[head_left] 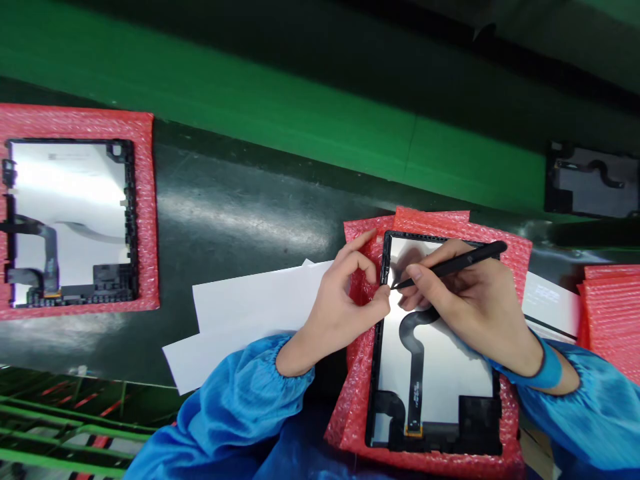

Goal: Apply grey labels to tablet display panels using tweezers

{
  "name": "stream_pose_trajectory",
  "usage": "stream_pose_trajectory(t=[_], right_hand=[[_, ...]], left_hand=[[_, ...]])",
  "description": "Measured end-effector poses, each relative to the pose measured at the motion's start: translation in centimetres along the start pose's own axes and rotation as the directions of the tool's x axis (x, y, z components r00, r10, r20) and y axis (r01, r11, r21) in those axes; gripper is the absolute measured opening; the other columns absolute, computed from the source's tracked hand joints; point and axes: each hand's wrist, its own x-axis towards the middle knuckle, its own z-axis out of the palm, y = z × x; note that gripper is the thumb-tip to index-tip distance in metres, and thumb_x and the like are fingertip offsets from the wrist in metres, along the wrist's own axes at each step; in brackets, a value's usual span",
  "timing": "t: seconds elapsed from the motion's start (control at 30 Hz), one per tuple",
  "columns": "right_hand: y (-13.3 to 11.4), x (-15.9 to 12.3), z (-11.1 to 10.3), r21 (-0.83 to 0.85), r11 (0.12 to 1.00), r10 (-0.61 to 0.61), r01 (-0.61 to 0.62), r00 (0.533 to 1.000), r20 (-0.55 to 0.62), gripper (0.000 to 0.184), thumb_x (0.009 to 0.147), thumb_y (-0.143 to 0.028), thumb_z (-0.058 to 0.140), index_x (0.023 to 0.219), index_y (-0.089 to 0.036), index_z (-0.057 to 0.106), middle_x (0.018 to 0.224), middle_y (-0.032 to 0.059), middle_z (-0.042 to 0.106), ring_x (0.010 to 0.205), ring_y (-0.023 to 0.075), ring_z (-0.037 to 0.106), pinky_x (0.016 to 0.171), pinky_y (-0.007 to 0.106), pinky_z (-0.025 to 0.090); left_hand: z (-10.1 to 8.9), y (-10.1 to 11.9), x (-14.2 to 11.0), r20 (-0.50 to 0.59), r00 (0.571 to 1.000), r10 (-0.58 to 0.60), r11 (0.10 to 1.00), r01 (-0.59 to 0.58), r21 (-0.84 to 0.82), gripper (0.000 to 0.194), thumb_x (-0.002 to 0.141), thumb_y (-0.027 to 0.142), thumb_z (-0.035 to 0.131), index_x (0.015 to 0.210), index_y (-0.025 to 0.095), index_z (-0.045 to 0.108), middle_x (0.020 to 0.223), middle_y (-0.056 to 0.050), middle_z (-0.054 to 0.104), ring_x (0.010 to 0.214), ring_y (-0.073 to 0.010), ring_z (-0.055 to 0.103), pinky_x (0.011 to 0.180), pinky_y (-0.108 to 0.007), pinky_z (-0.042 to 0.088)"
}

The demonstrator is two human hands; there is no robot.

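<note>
A tablet display panel [447,373] lies back side up on red bubble wrap, with a silvery back, a black frame and a curved flat cable [416,367]. My left hand [345,293] is at the panel's left edge, its thumb pressed on the frame and its index finger bent beside it. Between the thumb and fingers of my right hand [475,300] is a pair of black tweezers [465,260], held like a pen over the panel. Their fine tip meets the left edge, close to my left thumb. Anything small at the tip is too tiny to make out.
Another display panel [70,213] lies on red bubble wrap at the left. White paper sheets [260,303] lie under my left arm. At the far right are a third panel [595,180] and stacked red bubble wrap [613,320]. A green ledge [300,127] runs behind the dark table [225,200].
</note>
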Motion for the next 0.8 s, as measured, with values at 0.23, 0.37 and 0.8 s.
stream_pose_trajectory(t=[0.23,0.37,0.8], right_hand=[[-1.0,-0.5,-1.3,0.136,0.981,-0.122,0.135,0.988,-0.098,0.031,0.091,-0.051,0.081,0.084,-0.024,0.068,0.066,0.0017,0.078,0.053,0.0206,0.077,0.053,0.032,0.068],[0.1,-2.2,-3.3,0.082,0.978,-0.173,0.191,0.966,-0.193,0.021,0.096,-0.041,0.078,0.087,-0.025,0.07,0.07,0.0012,0.079,0.057,0.0186,0.076,0.059,0.032,0.068],[5.1,-3.2,-4.3,0.213,0.944,-0.183,0.254,0.935,-0.304,0.028,0.094,-0.046,0.079,0.091,-0.022,0.065,0.07,0.0035,0.08,0.06,0.0227,0.079,0.06,0.034,0.065]], left_hand=[[-1.4,0.0,-0.4,-0.189,0.979,-0.078,0.993,0.092,0.069,0.027,0.097,0.047,0.068,0.093,0.022,0.058,0.087,-0.001,0.063,0.079,-0.017,0.059,0.073,-0.029,0.047],[-2.1,1.3,-1.7,0.119,0.967,-0.223,0.973,0.214,0.085,0.049,0.103,0.061,0.054,0.075,0.02,0.054,0.068,0.002,0.046,0.063,-0.0134,0.043,0.057,-0.027,0.035],[-0.2,3.6,-3.1,-0.066,0.997,-0.041,0.943,0.061,0.326,0.023,0.098,0.038,0.059,0.111,0.02,0.067,0.086,-0.001,0.064,0.067,-0.0149,0.055,0.06,-0.026,0.041]])
